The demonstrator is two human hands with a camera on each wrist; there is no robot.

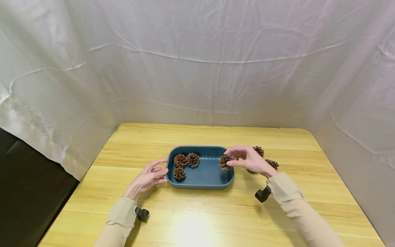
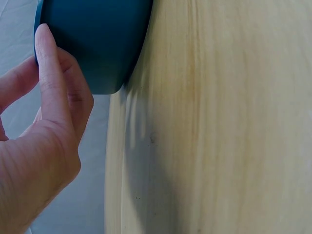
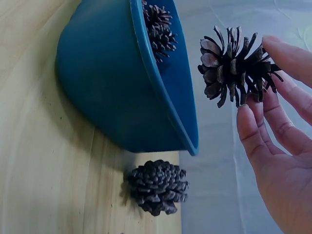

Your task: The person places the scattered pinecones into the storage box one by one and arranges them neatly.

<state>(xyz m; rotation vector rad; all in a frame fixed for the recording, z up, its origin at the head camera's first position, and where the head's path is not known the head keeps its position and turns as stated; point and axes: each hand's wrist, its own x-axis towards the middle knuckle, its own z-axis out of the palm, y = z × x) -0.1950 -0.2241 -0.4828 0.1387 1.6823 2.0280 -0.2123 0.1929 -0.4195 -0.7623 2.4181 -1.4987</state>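
Observation:
A dark teal oblong basin (image 1: 200,187) stands on the wooden table with three brown pine cones (image 1: 179,174) grouped at its left end. My left hand (image 1: 151,176) grips the basin's left rim, thumb at the edge; the left wrist view shows the thumb (image 2: 48,73) on the rim and the other fingers around the end wall. Over the basin's right end, my right hand (image 1: 247,159) holds another pine cone (image 1: 225,162) between thumb and fingertips. In the right wrist view this pine cone (image 3: 234,68) has open scales and hangs above rim height.
Right of the basin, more pine cones lie on the table (image 1: 293,192), partly hidden by the right hand; one pine cone (image 1: 272,164) shows beside the wrist. Another pine cone (image 3: 157,187) sits close to the basin's end. White curtains (image 1: 210,85) surround the table's back and sides.

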